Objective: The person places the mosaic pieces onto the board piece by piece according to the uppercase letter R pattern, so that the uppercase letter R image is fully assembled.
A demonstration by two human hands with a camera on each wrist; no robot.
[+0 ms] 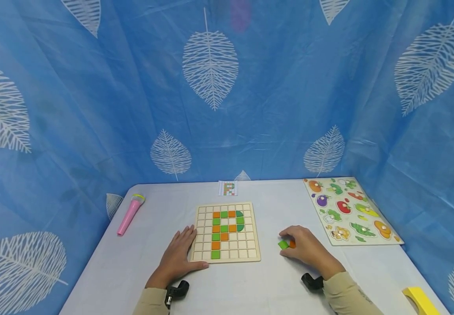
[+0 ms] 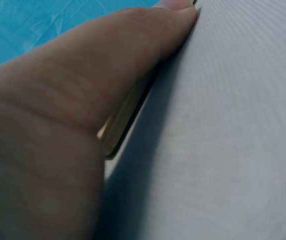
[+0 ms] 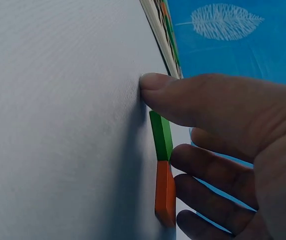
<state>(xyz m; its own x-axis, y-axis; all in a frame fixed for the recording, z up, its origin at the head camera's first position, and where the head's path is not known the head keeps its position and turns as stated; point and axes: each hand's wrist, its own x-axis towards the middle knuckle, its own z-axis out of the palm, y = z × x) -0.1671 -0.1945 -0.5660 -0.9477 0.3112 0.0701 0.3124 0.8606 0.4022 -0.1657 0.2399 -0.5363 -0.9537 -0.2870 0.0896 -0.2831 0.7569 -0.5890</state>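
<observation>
My left hand (image 1: 177,253) lies with spread fingers at the near left corner of a wooden grid board (image 1: 246,253), fingers along its left side and thumb along its front edge. Orange and green tiles (image 1: 216,236) in the board form a P-like shape, with quarter-round pieces (image 1: 240,227) at its right. To the board's right, my right hand (image 1: 307,248) arches over a green square tile (image 3: 161,135) and an orange square tile (image 3: 165,192) lying side by side on the table. Its thumb tip is down by the green tile, slightly apart from it; the other fingertips are right at the tiles.
A small pattern card (image 1: 228,188) lies behind the board. At left is a pink toy microphone (image 1: 130,215); at right, a vegetable puzzle board (image 1: 353,212). A yellow arched block (image 1: 420,301) sits near the right front edge. Blue leaf-patterned cloth (image 1: 250,109) hangs behind the table.
</observation>
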